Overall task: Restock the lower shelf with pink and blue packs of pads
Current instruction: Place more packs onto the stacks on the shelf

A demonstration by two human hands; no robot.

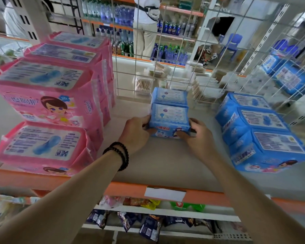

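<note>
Hands on the small blue pack (pixel 169 118): our left hand (pixel 135 132) and right hand (pixel 197 136) squeeze its sides on the shelf (pixel 165 166). Pink packs (pixel 48 95) sit left, blue packs (pixel 261 131) right.

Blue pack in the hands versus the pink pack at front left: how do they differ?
The blue pack is smaller and gripped at both sides by the left hand and right hand; the pink pack is larger, untouched and stacked on another pink pack. Both sit on the same shelf and carry a cartoon figure on the front.
</note>
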